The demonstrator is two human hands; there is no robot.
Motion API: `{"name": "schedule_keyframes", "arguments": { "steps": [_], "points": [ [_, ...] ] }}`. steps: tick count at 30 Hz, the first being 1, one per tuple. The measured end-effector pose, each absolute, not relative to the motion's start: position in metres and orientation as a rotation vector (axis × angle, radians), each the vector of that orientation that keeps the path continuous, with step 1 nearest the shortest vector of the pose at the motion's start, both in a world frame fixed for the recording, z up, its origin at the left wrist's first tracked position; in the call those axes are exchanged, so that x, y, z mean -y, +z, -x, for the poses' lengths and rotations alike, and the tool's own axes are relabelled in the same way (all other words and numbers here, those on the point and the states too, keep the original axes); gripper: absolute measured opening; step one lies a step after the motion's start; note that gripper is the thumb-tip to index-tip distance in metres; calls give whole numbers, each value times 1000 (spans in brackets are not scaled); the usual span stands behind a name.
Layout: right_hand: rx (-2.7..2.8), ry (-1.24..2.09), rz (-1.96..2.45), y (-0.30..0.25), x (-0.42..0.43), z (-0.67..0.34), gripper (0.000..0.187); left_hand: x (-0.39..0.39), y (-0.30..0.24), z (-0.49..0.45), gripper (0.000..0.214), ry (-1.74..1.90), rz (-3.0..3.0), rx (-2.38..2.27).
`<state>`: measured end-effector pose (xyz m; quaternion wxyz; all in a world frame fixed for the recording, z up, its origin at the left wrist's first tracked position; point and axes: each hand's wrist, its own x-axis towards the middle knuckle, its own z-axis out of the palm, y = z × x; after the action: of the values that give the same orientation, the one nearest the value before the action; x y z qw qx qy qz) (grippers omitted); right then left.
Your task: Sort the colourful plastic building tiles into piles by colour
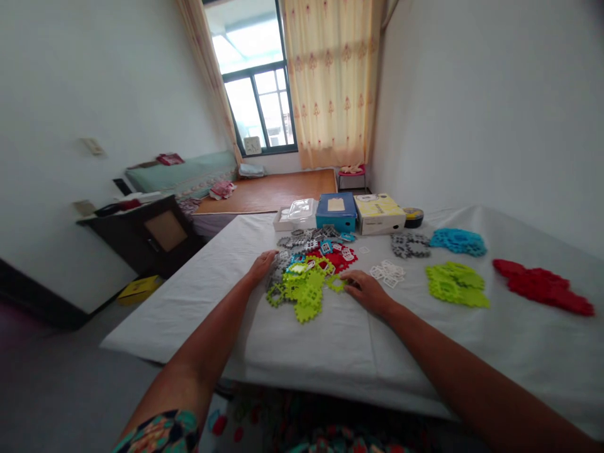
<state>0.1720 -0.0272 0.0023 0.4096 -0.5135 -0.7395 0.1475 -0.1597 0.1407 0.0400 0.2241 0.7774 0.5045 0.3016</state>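
Note:
A mixed pile of flat plastic toy pieces with toothed edges lies before me: lime-green pieces [306,296] in front, red pieces [336,259] behind, grey pieces [280,267] along the left. Small white frames and blue bits are mixed in. My left hand [262,267] rests at the pile's left edge beside the grey pieces, its fingers stretched forward and holding nothing that I can see. On the pile's right side, the fingers of my right hand [368,292] are closed on the edge of a lime-green toothed piece [335,284].
Sorted heaps lie to the right: white frames [387,273], grey [409,245], blue [457,241], green [457,284] and red [542,288]. Behind the pile stand a clear plastic box [302,214], a blue box [336,212], a yellow-and-white box [380,214] and a tape roll [414,217].

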Motion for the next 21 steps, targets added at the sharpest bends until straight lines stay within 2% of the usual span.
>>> {"name": "schedule_keyframes", "arguments": {
  "steps": [7, 10, 14, 16, 21],
  "points": [
    [1915, 271, 1312, -1, 29, -173, 28, -144, 35, 158, 48, 825, -2223, -1317],
    [1933, 216, 1335, 1, 30, -172, 24, -127, 47, 151, 49, 801, -2456, -1200],
    [1926, 177, 1433, 5, 33, -168, 24, -85, 68, 129, 55, 437, -2824, -529],
    [1939, 171, 1470, 7, 33, -167, 24, -73, 71, 118, 62, 354, -2865, -370],
    [1956, 170, 1535, 13, 35, -162, 26, -95, 61, 108, 58, 484, -2841, -508]
  ]
}}
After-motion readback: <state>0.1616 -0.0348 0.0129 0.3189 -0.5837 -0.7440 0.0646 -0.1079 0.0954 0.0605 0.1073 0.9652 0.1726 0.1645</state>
